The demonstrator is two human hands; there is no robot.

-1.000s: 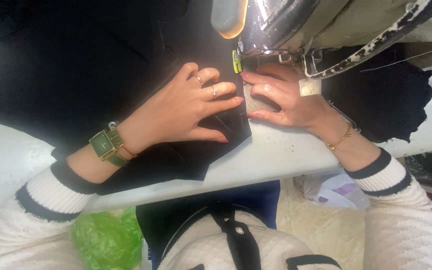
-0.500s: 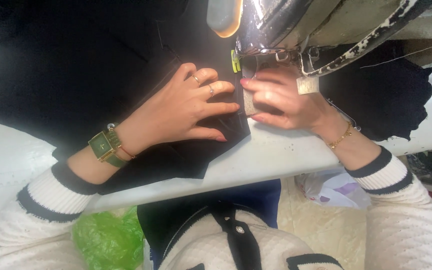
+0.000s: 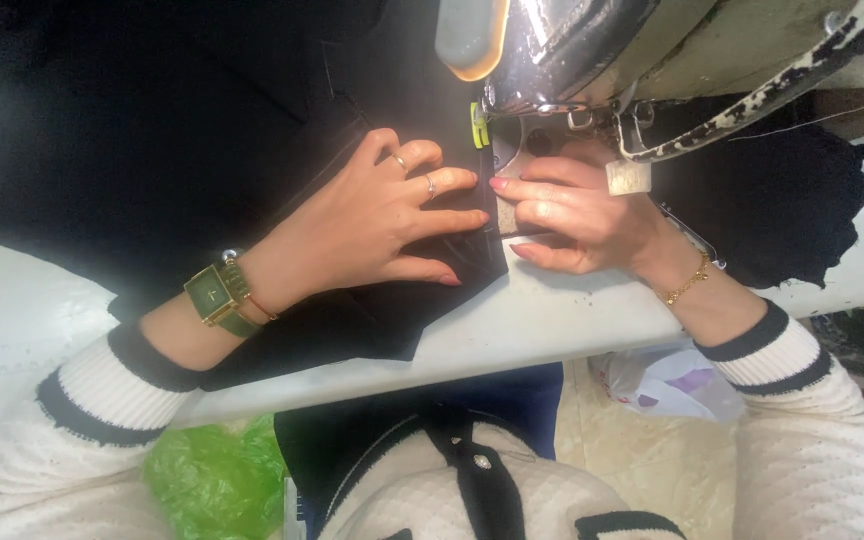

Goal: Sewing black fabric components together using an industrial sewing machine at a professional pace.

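Both hands flat on black fabric [image 3: 152, 170] at the sewing machine [image 3: 652, 50]. Left hand [image 3: 372, 225] spread, pressing; right hand [image 3: 572, 215] fingers extended on the hem edge, pinching nothing. I judge it soft, light, slippery; hold near the hem. White surface [image 3: 552, 320] beneath.

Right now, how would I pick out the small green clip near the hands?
Start at the sewing machine head at the top. Just below its left end, above the fingertips of the left hand, sits the green clip. It is the only bright yellow-green piece against the black fabric.
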